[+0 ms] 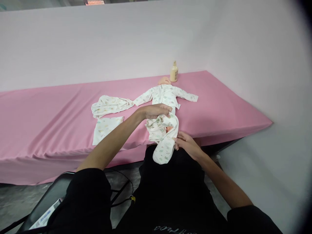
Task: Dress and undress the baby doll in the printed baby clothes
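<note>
A baby doll [164, 80] lies on its back on the pink cloth, its head toward the wall. It wears a white printed long-sleeved top [163, 94] with the arms spread. Matching white printed baby pants [166, 146] are bunched around the doll's lower body, and one leg hangs over the table's front edge. A bit of the doll's foot [169, 129] shows inside the folds. My left hand [158, 111] is closed on the upper part of the pants. Lower down, my right hand [185, 143] pinches the side of the hanging leg.
Left of the doll lie a crumpled printed baby garment [110, 104] and a folded printed cloth [107, 128]. A cream pump bottle [174, 73] stands by the doll's head. The pink-covered table [226, 110] meets walls behind and at right. A dark chair [55, 191] is at lower left.
</note>
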`<control>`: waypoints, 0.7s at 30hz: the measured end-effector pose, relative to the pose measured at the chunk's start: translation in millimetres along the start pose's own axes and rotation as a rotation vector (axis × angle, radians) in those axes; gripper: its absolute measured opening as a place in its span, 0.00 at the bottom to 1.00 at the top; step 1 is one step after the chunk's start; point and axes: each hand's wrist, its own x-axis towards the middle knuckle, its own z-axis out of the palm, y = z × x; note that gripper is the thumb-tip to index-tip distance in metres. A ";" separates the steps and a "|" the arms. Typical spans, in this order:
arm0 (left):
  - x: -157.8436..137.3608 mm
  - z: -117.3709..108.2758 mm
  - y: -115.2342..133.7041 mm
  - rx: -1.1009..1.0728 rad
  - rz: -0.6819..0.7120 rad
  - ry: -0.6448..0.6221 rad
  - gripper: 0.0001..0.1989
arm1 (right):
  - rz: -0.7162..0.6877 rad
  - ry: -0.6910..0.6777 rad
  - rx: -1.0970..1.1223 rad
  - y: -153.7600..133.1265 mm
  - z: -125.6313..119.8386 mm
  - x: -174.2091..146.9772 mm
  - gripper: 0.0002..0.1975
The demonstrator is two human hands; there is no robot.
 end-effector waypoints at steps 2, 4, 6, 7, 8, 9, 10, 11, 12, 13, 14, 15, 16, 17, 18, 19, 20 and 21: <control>-0.3 1.7 -0.8 0.024 -0.008 -0.011 0.16 | 0.043 -0.040 0.129 -1.2 2.8 5.6 0.16; -0.9 2.7 -1.1 0.026 0.005 -0.015 0.19 | 0.094 -0.070 0.220 -3.7 4.1 11.7 0.16; -1.4 3.5 -1.0 0.024 0.035 -0.028 0.21 | 0.120 -0.088 0.243 -5.6 4.2 16.1 0.17; -1.4 3.8 -0.9 0.025 0.048 -0.035 0.22 | 0.121 -0.091 0.242 -5.8 3.9 17.4 0.17; -1.3 4.1 -0.9 0.028 0.056 -0.036 0.22 | 0.115 -0.090 0.235 -5.3 3.2 18.1 0.17; -1.0 4.3 -1.0 0.032 0.058 -0.033 0.23 | 0.100 -0.078 0.226 -4.2 2.3 18.3 0.16; -0.6 4.3 -1.3 0.035 0.056 -0.026 0.23 | 0.081 -0.055 0.213 -2.9 1.2 18.2 0.16; -0.1 4.4 -1.7 0.035 0.051 -0.019 0.23 | 0.064 -0.022 0.194 -1.5 0.1 18.0 0.15; 0.4 4.4 -2.2 0.031 0.047 -0.010 0.24 | 0.052 0.015 0.171 -0.6 -0.9 17.7 0.16; 0.9 4.4 -2.8 0.026 0.044 -0.005 0.24 | 0.045 0.048 0.143 -0.4 -1.7 17.4 0.17; 1.3 4.5 -3.3 0.018 0.044 -0.004 0.24 | 0.045 0.073 0.108 -1.3 -2.0 17.3 0.18; 1.7 4.7 -3.7 0.010 0.047 -0.007 0.24 | 0.045 0.087 0.066 -3.4 -1.8 17.2 0.19; 2.1 4.9 -4.1 0.003 0.052 -0.013 0.24 | 0.041 0.087 0.018 -6.7 -1.2 17.3 0.20; 2.5 5.1 -4.5 -0.001 0.058 -0.022 0.24 | 0.025 0.077 -0.029 -11.0 -0.3 17.4 0.20; 2.8 5.2 -4.8 -0.003 0.063 -0.031 0.24 | -0.001 0.058 -0.070 -16.0 0.7 17.5 0.20; 3.1 5.3 -5.0 -0.001 0.067 -0.037 0.24 | -0.031 0.034 -0.102 -21.0 1.6 17.6 0.20; 3.3 5.4 -5.2 0.004 0.068 -0.039 0.24 | -0.054 0.004 -0.125 -25.8 2.2 17.5 0.21; 3.3 5.4 -5.3 0.012 0.066 -0.039 0.24 | -0.063 -0.026 -0.142 -29.8 2.3 17.3 0.21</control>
